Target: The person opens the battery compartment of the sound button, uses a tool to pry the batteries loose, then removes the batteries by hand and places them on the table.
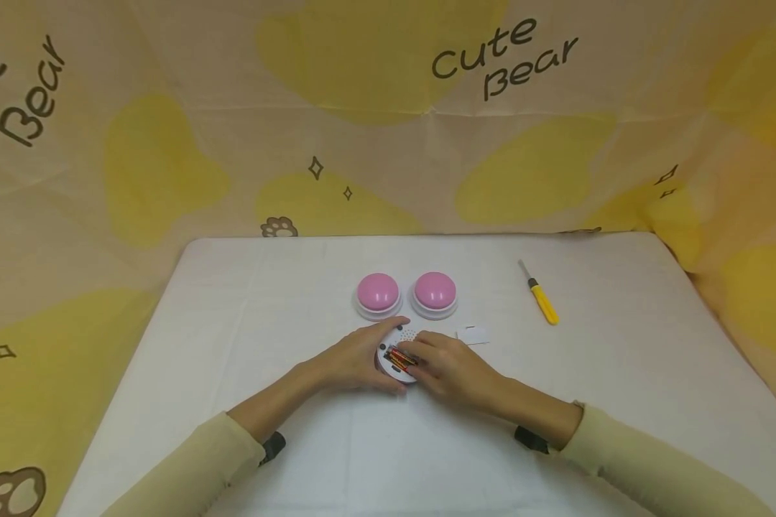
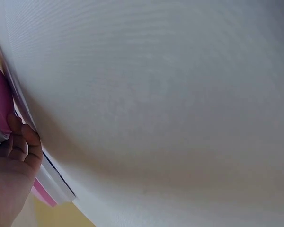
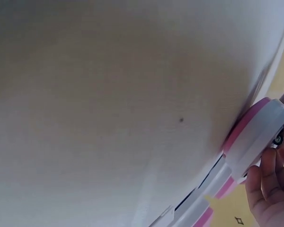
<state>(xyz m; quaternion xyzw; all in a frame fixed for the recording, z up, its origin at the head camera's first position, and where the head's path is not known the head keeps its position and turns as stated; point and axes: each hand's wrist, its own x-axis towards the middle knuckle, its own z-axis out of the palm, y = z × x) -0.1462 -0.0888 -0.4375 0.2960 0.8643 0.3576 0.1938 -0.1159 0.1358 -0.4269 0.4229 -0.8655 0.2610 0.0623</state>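
A round push-button light or sounder (image 1: 391, 367) lies face down, its white underside and battery compartment turned up and its pink dome (image 2: 1, 97) toward the table. My left hand (image 1: 356, 359) grips its rim from the left, thumb and fingers spread around the edge. Red and black batteries (image 1: 399, 359) sit in the uncovered compartment. Over them my right hand (image 1: 455, 370) curls its fingers and thumb onto a battery, partly hiding it. In the right wrist view, the white casing (image 3: 255, 137) shows beside the curled fingers (image 3: 270, 177).
Two matching pink-topped buttons, one on the left (image 1: 378, 293) and one on the right (image 1: 435, 291), stand just behind the hands. A small white battery cover (image 1: 473, 335) lies right of the device. Farther right is a yellow-handled screwdriver (image 1: 543, 301). A patterned cloth hangs behind the white table (image 1: 284, 287).
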